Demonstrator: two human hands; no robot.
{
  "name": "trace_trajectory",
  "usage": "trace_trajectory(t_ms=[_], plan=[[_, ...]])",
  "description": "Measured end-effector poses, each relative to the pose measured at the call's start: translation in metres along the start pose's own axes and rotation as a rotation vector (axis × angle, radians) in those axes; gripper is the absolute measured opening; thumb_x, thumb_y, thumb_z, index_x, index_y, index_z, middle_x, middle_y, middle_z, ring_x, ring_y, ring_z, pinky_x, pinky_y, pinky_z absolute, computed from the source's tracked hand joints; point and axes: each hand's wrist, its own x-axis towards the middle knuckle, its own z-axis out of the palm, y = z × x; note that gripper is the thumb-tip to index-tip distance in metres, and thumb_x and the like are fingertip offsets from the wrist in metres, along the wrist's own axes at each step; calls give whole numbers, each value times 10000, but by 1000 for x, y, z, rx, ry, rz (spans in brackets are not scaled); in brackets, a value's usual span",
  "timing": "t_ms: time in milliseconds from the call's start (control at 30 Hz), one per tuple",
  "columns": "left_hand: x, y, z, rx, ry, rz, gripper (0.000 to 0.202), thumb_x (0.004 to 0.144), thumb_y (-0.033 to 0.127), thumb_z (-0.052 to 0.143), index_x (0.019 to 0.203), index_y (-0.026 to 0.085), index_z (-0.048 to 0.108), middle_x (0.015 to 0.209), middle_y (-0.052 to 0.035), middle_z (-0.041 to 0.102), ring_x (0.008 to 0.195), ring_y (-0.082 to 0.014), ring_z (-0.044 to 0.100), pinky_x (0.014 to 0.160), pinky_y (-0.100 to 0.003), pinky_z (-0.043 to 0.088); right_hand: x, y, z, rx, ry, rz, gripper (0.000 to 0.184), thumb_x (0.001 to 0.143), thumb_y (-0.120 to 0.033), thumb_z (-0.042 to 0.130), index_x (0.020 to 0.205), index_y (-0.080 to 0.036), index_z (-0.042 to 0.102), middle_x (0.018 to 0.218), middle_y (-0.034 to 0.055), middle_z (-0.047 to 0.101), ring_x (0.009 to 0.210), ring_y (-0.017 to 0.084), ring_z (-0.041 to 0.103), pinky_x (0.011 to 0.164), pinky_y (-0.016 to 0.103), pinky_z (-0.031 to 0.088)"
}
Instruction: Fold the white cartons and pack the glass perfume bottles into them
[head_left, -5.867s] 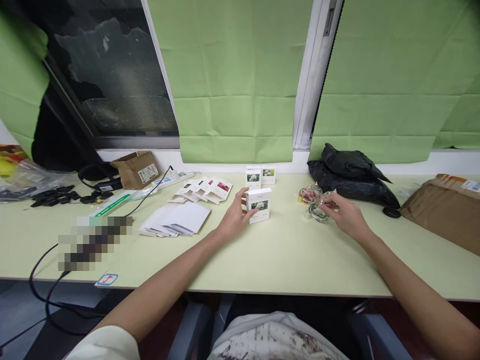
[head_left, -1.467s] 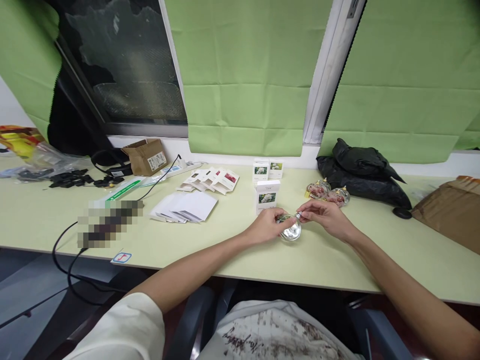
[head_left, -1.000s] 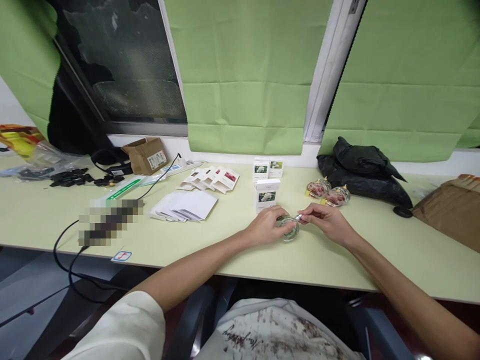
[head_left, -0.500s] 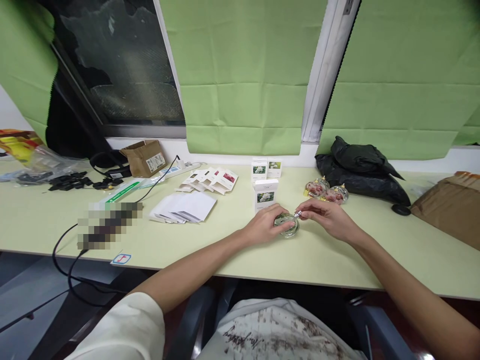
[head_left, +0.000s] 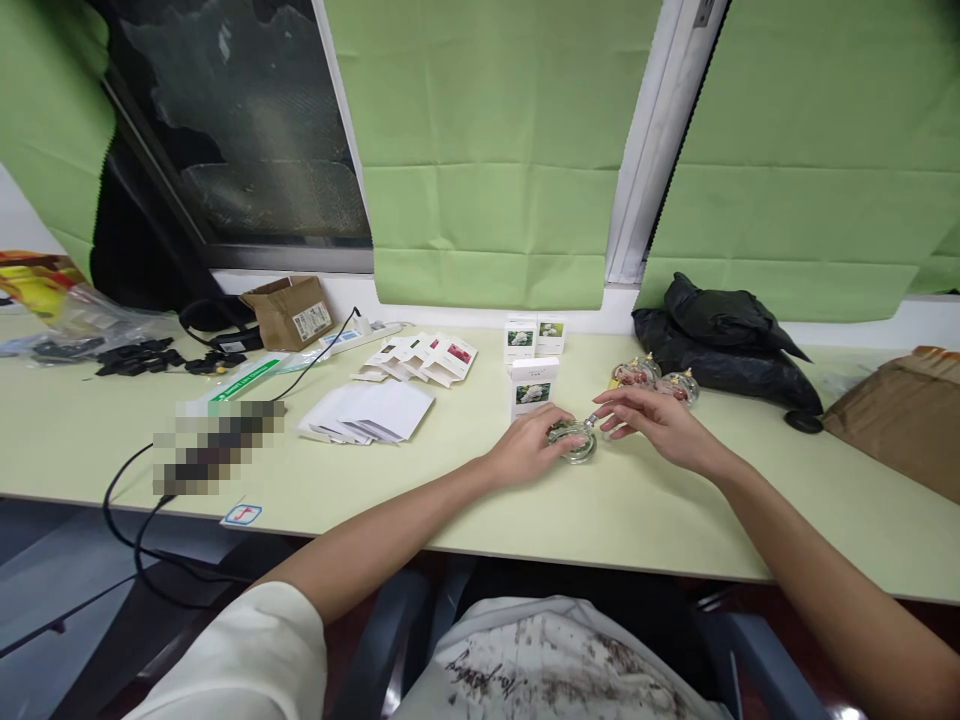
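My left hand [head_left: 531, 447] is closed round a clear glass perfume bottle [head_left: 579, 452], which lies on its side on the table. The bottle's silver neck [head_left: 591, 421] points up and to the right. My right hand [head_left: 646, 418] hovers just right of that neck, its fingers apart and holding nothing I can see. Directly behind my left hand stands a small white box [head_left: 533, 387] with a white flower picture. Farther back are two similar boxes [head_left: 520, 340] side by side.
Round ornate bottles [head_left: 679, 386] with gold tops sit behind my right hand, beside black plastic bags [head_left: 724, 345]. A brown paper package [head_left: 900, 415] lies at the right. To the left are flattened white cartons [head_left: 367, 412], printed cartons [head_left: 427, 358], a cardboard box [head_left: 289, 312] and cables.
My right hand has let go of the bottle's silver neck and its fingers have spread, shifting slightly up and right. My left hand still holds the bottle in about the same place.
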Motion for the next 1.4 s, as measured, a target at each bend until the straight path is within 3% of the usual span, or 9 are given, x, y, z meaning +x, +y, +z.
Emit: trace_trajectory(t_ms=[267, 433, 567, 767, 1067, 1267, 1400], plan=[[2, -5, 1, -109, -69, -74, 422, 981, 525, 640, 1265, 217, 684, 1239, -72, 706, 1056, -219, 644, 919, -324, 488, -7, -3, 3, -19, 7, -12, 477, 979, -579, 622, 1335, -265, 665, 1226, 122, 742, 1060, 279, 717, 850, 448, 637], [2, -6, 0, -103, -78, -100, 412, 977, 501, 643, 1282, 228, 690, 1146, -66, 713, 1039, -231, 627, 933, -352, 488, -11, -17, 14, -269, 57, -137, 381, 1019, -545, 552, 1227, -284, 737, 1281, 101, 727, 1118, 293, 672, 823, 420, 602], [2, -6, 0, -115, -100, -87, 387, 994, 486, 619, 1278, 233, 695, 1156, -73, 703, 1082, -239, 609, 948, -352, 483, -9, -24, 22, -490, 108, -268, 325, 1030, -492, 552, 1228, -312, 737, 1217, 78, 757, 1105, 306, 653, 913, 474, 540], [3, -10, 1, -118, -112, -56, 386, 1009, 485, 602, 1295, 242, 689, 1173, -70, 704, 1121, -240, 587, 1007, -362, 457, -2, -22, 24, -570, 105, -385, 218, 1030, -403, 570, 1111, -303, 746, 1084, 65, 774, 1045, 296, 658, 949, 468, 485], [1, -9, 1, -49, -98, -57, 408, 1011, 504, 594, 1328, 260, 676, 1122, -61, 704, 1110, -248, 567, 1016, -379, 447, 0, -17, 28, -573, 119, -372, 191, 1021, -397, 585, 962, -273, 719, 1038, 73, 763, 1024, 295, 639, 971, 480, 447], [2, -8, -2, -21, -136, 11, 444, 1048, 488, 528, 1430, 281, 617, 1306, -92, 635, 1290, -277, 503, 1147, -421, 377, -2, -17, 29, -546, 142, -283, 207, 994, -469, 630, 1028, -297, 740, 1036, 63, 757, 1035, 300, 600, 908, 463, 481], [2, -9, -2, -18, -128, 54, 446, 1069, 480, 482, 1457, 281, 578, 1322, -91, 624, 1310, -266, 507, 1158, -419, 365, -4, -14, 27, -491, 138, -274, 225, 980, -470, 647, 1101, -305, 740, 1112, 61, 752, 1086, 304, 598, 934, 477, 499]])
